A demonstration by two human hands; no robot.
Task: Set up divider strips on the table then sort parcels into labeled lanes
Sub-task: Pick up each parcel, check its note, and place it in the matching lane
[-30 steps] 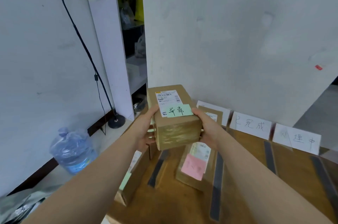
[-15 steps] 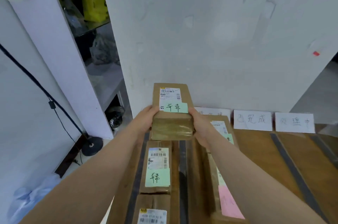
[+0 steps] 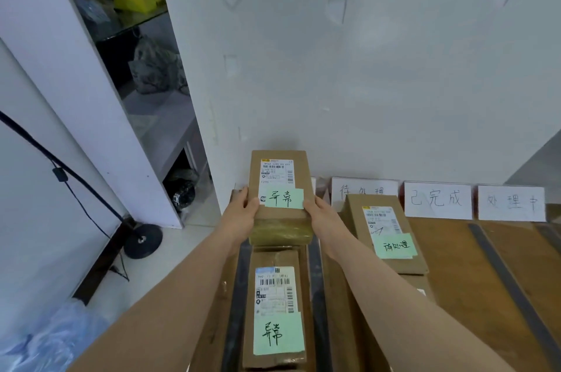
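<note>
Brown cardboard fills the nearest stretch of the leftmost lane. A near parcel [image 3: 277, 305] lies flat between two dark divider strips [image 3: 316, 280] on the wooden table [image 3: 455, 250], a handwritten green slip stuck to its near end.

Just past its far end, the held parcel [image 3: 282, 215] points lengthways down the same lane, clasped from both sides. The left hand [image 3: 239, 216] lays its thumb over the top edge, with its other fingers wrapped out of sight along the left wall of the box. The right hand [image 3: 323, 216] mirrors it on the right wall, thumb curled onto the top beside the green note [image 3: 283, 198], which seems to carry the same two characters as the slip on the near parcel. I cannot tell whether the box's underside touches the table or hangs just above it, because its near end hides the gap.

One lane to the right lies a third parcel [image 3: 385, 238] with different writing on its slip. Behind it, three white lane cards [image 3: 437, 200] lean on the wall [image 3: 364, 68]. Any card for the leftmost lane is mostly hidden by the held box.

With the strips laid, sorting looks to be the step in hand, and this box is headed for the far end of the left lane. The next move calls for setting it down flat and square between the strips, clear of the near parcel, then opening both hands.
</note>
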